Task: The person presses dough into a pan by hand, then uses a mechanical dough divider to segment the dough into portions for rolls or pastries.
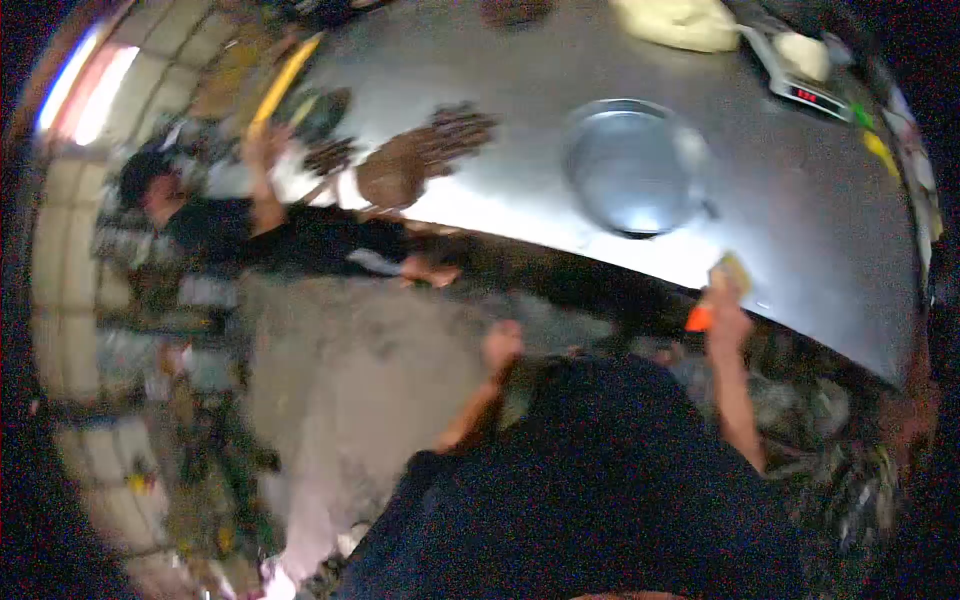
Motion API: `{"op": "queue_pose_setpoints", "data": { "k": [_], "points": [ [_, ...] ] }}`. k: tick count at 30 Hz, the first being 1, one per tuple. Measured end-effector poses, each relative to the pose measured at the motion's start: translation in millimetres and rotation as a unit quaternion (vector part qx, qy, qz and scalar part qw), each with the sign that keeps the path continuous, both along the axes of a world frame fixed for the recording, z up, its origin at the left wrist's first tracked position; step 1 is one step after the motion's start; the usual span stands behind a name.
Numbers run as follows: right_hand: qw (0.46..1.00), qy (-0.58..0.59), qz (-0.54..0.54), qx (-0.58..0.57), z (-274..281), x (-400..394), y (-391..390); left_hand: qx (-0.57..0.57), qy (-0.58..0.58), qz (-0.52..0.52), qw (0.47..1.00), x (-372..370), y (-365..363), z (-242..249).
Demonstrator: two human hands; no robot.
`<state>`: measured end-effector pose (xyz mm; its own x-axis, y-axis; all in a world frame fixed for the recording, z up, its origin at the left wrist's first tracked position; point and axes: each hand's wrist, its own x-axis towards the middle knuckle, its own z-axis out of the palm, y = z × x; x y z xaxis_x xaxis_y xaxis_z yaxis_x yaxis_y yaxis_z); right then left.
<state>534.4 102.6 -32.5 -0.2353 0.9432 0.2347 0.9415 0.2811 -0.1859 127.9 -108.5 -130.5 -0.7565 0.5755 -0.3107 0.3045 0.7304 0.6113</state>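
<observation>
One round pan lies far-left of the right hand, the nearer, clamped on a blurred yellowish thing; the left hand hangs off the bench, grip unclear.

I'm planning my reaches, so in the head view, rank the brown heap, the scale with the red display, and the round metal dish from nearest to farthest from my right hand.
From your right hand:
1. Round metal dish: ahead, somewhat left.
2. Scale: farther ahead, slightly right.
3. Brown heap: well over to the left.
</observation>
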Motion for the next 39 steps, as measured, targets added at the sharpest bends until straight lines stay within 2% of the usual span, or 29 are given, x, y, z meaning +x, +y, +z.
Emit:
{"op": "queue_pose_setpoints", "data": {
  "k": [2, 3, 4, 5, 6, 8, 10, 11, 12, 13, 15, 17, 18, 20, 22, 24, 25, 26, 27, 29, 30, 31, 32, 33, 34, 35, 36, 37, 39],
  "points": [
    [0.999, 0.014, 0.012, 0.037, 4.9, 8.6, 14.6, 0.033, 0.076, -0.009, 0.997, 16.0, 62.4, 29.8],
    [0.998, 0.026, 0.021, 0.062, 9.1, 14.5, 26.6, 0.205, 0.091, -0.064, 0.972, 13.5, 87.1, 19.0],
    [0.993, 0.029, 0.041, 0.110, 22.0, 28.1, 43.0, 0.152, 0.038, 0.030, 0.987, 42.0, 124.8, 51.5],
    [0.989, 0.030, 0.053, 0.134, 28.6, 49.9, 64.5, 0.199, 0.091, 0.063, 0.974, 63.0, 150.4, 70.0],
    [0.985, 0.030, 0.064, 0.158, 35.3, 71.8, 86.1, 0.205, 0.149, 0.092, 0.963, 64.9, 175.2, 46.6],
    [0.990, -0.068, -0.093, 0.080, 39.3, 119.2, 123.5, 0.172, 0.025, 0.089, 0.981, 94.1, 223.1, 65.1],
    [0.981, -0.068, -0.179, 0.037, 39.5, 188.0, 168.1, 0.140, -0.016, 0.086, 0.986, 105.3, 250.1, 64.4],
    [0.979, -0.082, -0.179, 0.056, 55.4, 219.2, 183.7, 0.121, -0.018, 0.103, 0.987, 109.2, 257.3, 63.5],
    [0.981, -0.029, -0.180, 0.064, 37.8, 264.7, 207.6, 0.101, -0.020, 0.120, 0.987, 113.0, 264.4, 62.5],
    [0.967, 0.155, -0.193, 0.060, 48.5, 281.5, 222.4, 0.007, 0.029, 0.086, 0.996, 93.3, 266.7, 44.9],
    [0.921, 0.332, -0.197, 0.055, 49.5, 313.5, 255.4, 0.071, 0.054, 0.021, 0.996, 93.3, 257.0, 51.5],
    [0.957, 0.054, -0.210, 0.194, 18.6, 342.7, 300.4, 0.017, 0.021, 0.039, 0.999, 104.7, 267.6, 73.7],
    [0.962, 0.005, -0.208, 0.180, 37.3, 323.6, 311.2, 0.001, 0.011, 0.044, 0.999, 110.3, 272.7, 84.2],
    [0.965, -0.036, -0.192, 0.177, 35.6, 295.2, 355.1, -0.013, 0.029, 0.049, 0.998, 119.7, 275.9, 95.0],
    [0.969, 0.074, -0.161, 0.170, 2.7, 245.5, 415.2, -0.006, 0.065, 0.056, 0.996, 128.2, 271.0, 98.1],
    [0.992, -0.023, -0.107, 0.060, 19.2, 192.7, 390.8, 0.065, 0.087, -0.032, 0.994, 109.0, 268.9, 73.5],
    [0.997, -0.014, -0.033, 0.074, 38.1, 161.0, 376.7, 0.047, 0.119, -0.021, 0.992, 106.3, 257.8, 78.1],
    [0.995, 0.002, 0.018, 0.096, 52.7, 137.0, 357.8, 0.029, 0.150, -0.010, 0.988, 104.1, 248.5, 83.2],
    [0.986, 0.147, -0.006, 0.076, 34.6, 109.9, 360.9, 0.010, 0.179, 0.002, 0.984, 103.6, 239.9, 90.7],
    [0.981, 0.100, 0.033, -0.161, 31.3, 112.2, 341.8, 0.030, 0.219, -0.079, 0.972, 100.2, 256.3, 53.1],
    [0.982, 0.067, 0.078, -0.158, 25.4, 101.5, 336.8, 0.071, 0.251, -0.145, 0.954, 100.0, 251.0, 32.0],
    [0.980, 0.036, 0.124, -0.152, 19.0, 91.2, 335.6, 0.101, 0.237, -0.205, 0.944, 92.9, 244.5, 16.8],
    [0.975, 0.007, 0.169, -0.143, 11.3, 82.3, 334.4, 0.155, -0.043, -0.085, 0.983, 89.0, 253.4, 25.3],
    [0.977, -0.026, 0.192, -0.090, 2.6, 90.0, 337.9, 0.083, -0.060, -0.003, 0.995, 65.8, 281.0, 2.4],
    [0.976, -0.017, 0.194, -0.095, 9.4, 94.9, 331.3, -0.003, 0.052, -0.056, 0.997, 74.7, 281.2, 24.5],
    [0.980, -0.003, 0.200, -0.020, 28.8, 102.1, 321.3, -0.090, 0.167, -0.100, 0.977, 81.0, 280.4, 44.0],
    [0.977, 0.012, 0.203, 0.055, 37.9, 108.9, 310.4, -0.166, 0.183, -0.122, 0.961, 80.6, 287.3, 44.8],
    [0.979, -0.023, 0.194, 0.061, 21.5, 123.5, 296.5, -0.183, 0.173, -0.126, 0.960, 78.1, 287.3, 45.8],
    [0.980, 0.105, 0.170, 0.011, 28.0, 149.9, 278.3, -0.215, 0.153, -0.134, 0.955, 73.4, 285.1, 49.6]
  ]
}}
